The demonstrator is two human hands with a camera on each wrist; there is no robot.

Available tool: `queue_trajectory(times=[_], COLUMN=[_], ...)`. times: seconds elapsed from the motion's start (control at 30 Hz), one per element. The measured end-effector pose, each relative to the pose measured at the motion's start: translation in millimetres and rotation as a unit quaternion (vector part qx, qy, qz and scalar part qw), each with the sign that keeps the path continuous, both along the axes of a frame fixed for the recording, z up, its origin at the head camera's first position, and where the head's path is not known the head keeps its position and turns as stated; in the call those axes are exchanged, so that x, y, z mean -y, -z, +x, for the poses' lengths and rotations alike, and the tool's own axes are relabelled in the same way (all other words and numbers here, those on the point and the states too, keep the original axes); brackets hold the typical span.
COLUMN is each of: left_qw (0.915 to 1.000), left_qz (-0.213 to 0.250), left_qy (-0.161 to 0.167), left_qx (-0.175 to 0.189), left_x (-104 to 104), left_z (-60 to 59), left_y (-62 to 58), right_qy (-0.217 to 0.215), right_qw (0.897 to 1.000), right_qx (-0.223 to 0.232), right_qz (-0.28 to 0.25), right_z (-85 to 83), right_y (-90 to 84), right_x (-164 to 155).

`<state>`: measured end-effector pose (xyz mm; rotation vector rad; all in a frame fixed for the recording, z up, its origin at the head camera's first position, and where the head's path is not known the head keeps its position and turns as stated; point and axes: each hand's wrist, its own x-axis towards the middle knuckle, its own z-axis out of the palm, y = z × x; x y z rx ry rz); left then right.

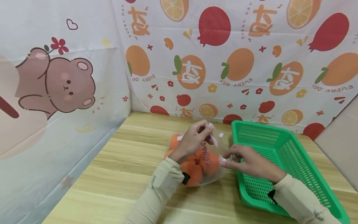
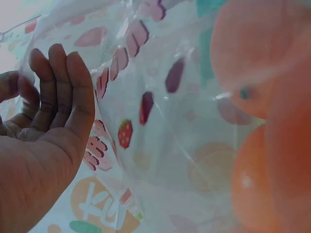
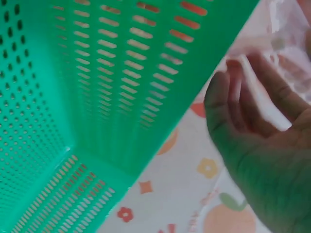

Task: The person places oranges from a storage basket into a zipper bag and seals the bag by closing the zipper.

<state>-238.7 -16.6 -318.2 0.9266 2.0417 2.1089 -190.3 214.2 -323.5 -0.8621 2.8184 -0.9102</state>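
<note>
Left hand (image 1: 193, 140) and right hand (image 1: 249, 163) each pinch one clear bag (image 1: 212, 155) of several oranges (image 1: 193, 174).

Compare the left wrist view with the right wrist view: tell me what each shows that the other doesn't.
Only the left wrist view shows the oranges inside the bag, and the left hand. Only the right wrist view shows the green basket and the right hand. Both show the clear printed plastic bag and the fruit-patterned backdrop.
</note>
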Motion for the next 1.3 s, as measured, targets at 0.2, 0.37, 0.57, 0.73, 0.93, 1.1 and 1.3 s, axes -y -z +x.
queue_trajectory(times=[0.2,0.37,0.57,0.73,0.93,1.1,1.3], left_qw=[0.9981,0.9949,0.9883,0.9788,0.9655,0.9349,0.9514], left_qz=[0.029,0.023,0.026,0.045,0.018,-0.084,-0.16], left_qy=[-0.054,-0.097,-0.148,-0.198,-0.254,-0.308,-0.224], left_qx=[-0.003,-0.016,-0.027,-0.027,-0.056,-0.156,-0.138], left_x=[9.1,14.4,21.1,27.1,47.2,73.2,97.5], left_z=[4.9,9.9,14.4,20.5,36.5,42.5,2.8], left_y=[-6.2,-11.6,-13.0,-13.5,-25.4,-39.8,-43.0], right_qy=[0.028,0.022,0.021,0.033,0.048,0.054,0.042], right_qw=[0.999,0.999,0.993,0.993,0.981,0.973,0.962], right_qx=[0.003,0.028,0.064,0.003,-0.1,-0.141,-0.186], right_qz=[0.043,0.001,-0.094,-0.117,-0.157,-0.173,-0.195], right_z=[6.2,7.8,11.8,17.3,17.3,8.8,-7.4], right_y=[-14.5,-23.9,-23.6,-25.5,-42.4,-57.3,-67.9], right_x=[16.3,25.0,30.6,33.9,40.0,34.4,18.5])
